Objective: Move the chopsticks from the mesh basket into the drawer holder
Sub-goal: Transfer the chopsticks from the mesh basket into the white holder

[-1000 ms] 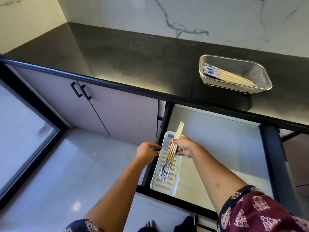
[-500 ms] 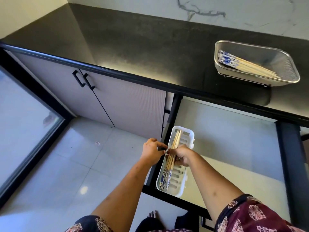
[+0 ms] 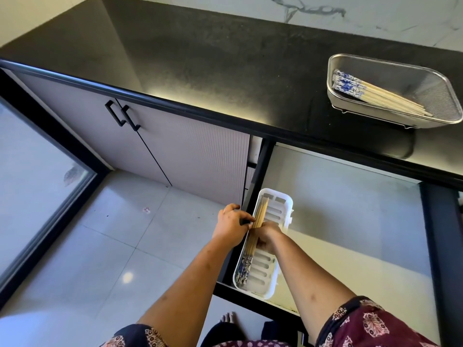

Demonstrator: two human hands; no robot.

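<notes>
Both hands, left hand (image 3: 231, 227) and right hand (image 3: 268, 236), close on a chopstick bundle (image 3: 258, 221) lying in the white drawer holder (image 3: 280, 209); next, I judge, release it and fetch the remaining chopsticks (image 3: 370, 92) from the mesh basket (image 3: 426, 78).

Chopstick bundle (image 3: 259, 216) middle behind hands (image 3: 266, 235)
</notes>
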